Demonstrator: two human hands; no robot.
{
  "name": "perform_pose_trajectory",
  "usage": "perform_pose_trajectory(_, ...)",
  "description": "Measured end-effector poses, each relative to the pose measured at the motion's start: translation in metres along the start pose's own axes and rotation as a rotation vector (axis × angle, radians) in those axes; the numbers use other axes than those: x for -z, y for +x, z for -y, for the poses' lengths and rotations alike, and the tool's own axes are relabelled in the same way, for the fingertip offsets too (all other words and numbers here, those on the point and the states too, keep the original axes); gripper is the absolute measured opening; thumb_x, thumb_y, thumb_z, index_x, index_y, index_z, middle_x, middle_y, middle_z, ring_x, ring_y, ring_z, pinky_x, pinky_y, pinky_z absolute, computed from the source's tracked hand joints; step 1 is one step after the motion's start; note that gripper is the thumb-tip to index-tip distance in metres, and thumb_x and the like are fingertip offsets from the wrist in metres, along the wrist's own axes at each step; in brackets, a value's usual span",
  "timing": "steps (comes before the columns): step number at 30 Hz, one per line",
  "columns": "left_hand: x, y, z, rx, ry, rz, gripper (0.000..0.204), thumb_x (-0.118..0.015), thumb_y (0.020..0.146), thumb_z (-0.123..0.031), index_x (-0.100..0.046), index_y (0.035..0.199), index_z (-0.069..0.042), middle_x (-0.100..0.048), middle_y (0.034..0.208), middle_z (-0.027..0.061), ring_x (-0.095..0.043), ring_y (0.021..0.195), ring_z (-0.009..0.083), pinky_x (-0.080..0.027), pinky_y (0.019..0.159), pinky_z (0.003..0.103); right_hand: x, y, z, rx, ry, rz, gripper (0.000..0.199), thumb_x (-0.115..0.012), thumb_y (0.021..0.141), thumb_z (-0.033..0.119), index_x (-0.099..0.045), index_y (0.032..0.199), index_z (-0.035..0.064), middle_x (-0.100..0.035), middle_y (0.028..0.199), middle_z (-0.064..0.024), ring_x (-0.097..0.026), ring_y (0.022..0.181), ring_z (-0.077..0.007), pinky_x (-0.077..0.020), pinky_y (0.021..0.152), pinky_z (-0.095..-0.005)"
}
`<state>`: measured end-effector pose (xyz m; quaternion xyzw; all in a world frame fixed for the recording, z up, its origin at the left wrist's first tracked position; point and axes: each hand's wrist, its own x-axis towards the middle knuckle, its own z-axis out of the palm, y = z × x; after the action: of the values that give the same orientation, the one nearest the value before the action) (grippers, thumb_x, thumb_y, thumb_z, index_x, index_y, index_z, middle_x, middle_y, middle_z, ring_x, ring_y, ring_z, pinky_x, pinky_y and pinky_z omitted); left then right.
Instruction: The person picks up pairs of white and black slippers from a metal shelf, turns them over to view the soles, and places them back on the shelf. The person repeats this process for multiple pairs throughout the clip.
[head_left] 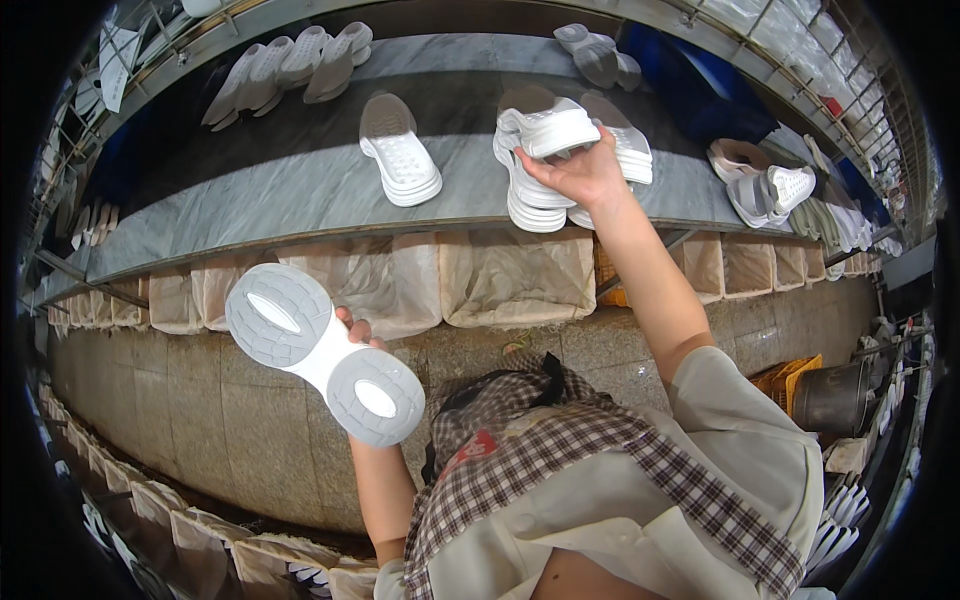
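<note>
A white shoe sole (325, 355) with two grey tread pads is in my left hand (358, 328), its tread side facing up. That hand's fingers curl round the narrow middle, and most of the hand is hidden behind the sole. Out over the bench, my right hand (580, 172) grips the heel end of another white sole (548, 128) at the top of a stack. More stacked white soles (536, 205) lie beneath it, and a second pile (630, 150) stands just to the right. Left of the stack, a pile of soles (402, 165) sits apart on the bench.
The grey marbled bench (270, 190) runs across in front of me. Several soles (290, 65) line its far left, and more (765, 190) lie at the right. Cloth-lined baskets (515, 280) stand under the bench edge. A yellow crate (790, 380) and a metal bucket (835, 400) are at right.
</note>
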<state>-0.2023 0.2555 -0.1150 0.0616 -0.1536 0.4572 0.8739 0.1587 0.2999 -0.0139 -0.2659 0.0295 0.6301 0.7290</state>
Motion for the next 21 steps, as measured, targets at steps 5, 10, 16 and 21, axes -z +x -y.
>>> perform_pose_trajectory(5, 0.01, 0.002, -0.003, -0.023, 0.038, 0.026, 0.049, -0.043, 0.097, -0.035, -0.039, 0.125, 0.006, -0.051, 0.104, 0.0175, -0.052, 0.102, 0.0257, -0.042, 0.1, 0.041, 0.01, -0.011, 0.011, 0.003, -0.159, 0.067, 0.063, -0.032, 0.095, 0.049, -0.03, 0.136, 0.0019, -0.035, 0.139, -0.021, -0.033, 0.131, -0.0392, -0.0259, 0.107, -0.0544)
perform_pose_trajectory(10, 0.022, 0.006, -0.005, -0.022, 0.124, -0.105, 0.049, -0.043, 0.096, -0.035, -0.042, 0.124, 0.007, -0.056, 0.103, 0.0201, -0.058, 0.1, 0.0288, -0.047, 0.096, 0.041, 0.025, -0.006, 0.024, 0.056, -0.334, 0.058, 0.046, -0.039, 0.098, 0.03, -0.033, 0.132, -0.0005, -0.038, 0.136, -0.0219, -0.04, 0.125, -0.0367, -0.0318, 0.106, -0.0474)
perform_pose_trajectory(16, 0.032, 0.011, 0.001, -0.189, 0.297, -0.555, 0.047, -0.048, 0.094, -0.032, -0.05, 0.12, 0.007, -0.063, 0.099, 0.0233, -0.067, 0.085, 0.0278, -0.061, 0.068, 0.036, 0.035, -0.021, 0.032, 0.03, -0.437, 0.017, 0.037, -0.05, 0.095, 0.015, -0.033, 0.124, -0.0003, -0.041, 0.124, -0.03, -0.048, 0.113, -0.0395, -0.0444, 0.097, -0.0459)
perform_pose_trajectory(21, 0.026, 0.018, -0.002, 0.126, -0.133, -0.053, 0.062, -0.048, 0.093, -0.044, -0.04, 0.127, 0.007, -0.057, 0.102, 0.0195, -0.055, 0.1, 0.0319, -0.052, 0.084, 0.039, 0.006, -0.083, 0.023, 0.063, -0.462, 0.117, 0.04, -0.054, 0.092, 0.016, -0.035, 0.122, -0.0028, -0.032, 0.131, -0.0347, -0.043, 0.119, -0.0409, -0.0401, 0.102, -0.0446)
